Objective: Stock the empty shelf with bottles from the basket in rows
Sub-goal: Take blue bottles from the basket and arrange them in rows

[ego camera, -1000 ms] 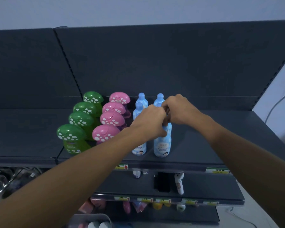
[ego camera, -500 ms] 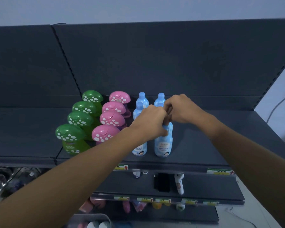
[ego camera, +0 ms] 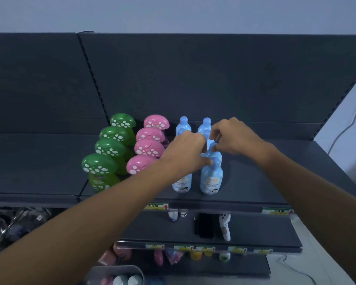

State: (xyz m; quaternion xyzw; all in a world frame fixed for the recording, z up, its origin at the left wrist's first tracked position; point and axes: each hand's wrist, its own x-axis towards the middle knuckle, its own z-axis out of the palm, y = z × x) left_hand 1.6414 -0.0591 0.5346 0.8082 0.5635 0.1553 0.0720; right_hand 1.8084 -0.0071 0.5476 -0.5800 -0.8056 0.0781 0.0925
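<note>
Left hand: grip curled round a blue bottle, right row.
Right hand: grip pinching that bottle's cap.

Dark shelf is carrying four rows of bottles, each running from front edge toward back edge. Green bottles with spotted mushroom caps are standing four deep, nearest the left edge. Pink bottles, same caps, are standing just beside them. Blue bottles are standing upright in two rows on the right.

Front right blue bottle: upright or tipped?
Upright: the front right blue bottle stands on its base on the shelf, cap on top.
</note>
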